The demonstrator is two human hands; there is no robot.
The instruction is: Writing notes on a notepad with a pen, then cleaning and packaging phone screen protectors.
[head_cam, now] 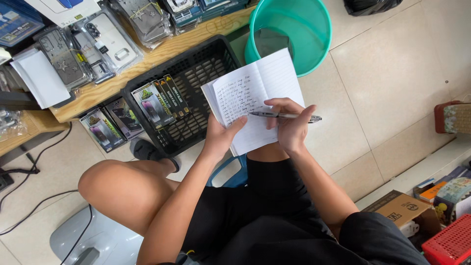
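Note:
An open lined notebook [267, 83] with handwriting on its left page rests over my knee. My left hand [221, 137] grips its lower left edge, thumb lying across the page. My right hand [290, 125] holds a dark pen [282, 116] sideways over the right page, its tip pointing left towards the written lines. I sit low in black shorts, with my bare left knee [117, 184] raised.
A black plastic crate [196, 68] with several boxed phone cases stands ahead, below a wooden shelf [162, 51] of packaged cases. A teal bucket [314, 34] sits on the tiled floor. Cardboard box [400, 206] and red basket [451, 243] lie lower right; cables run at left.

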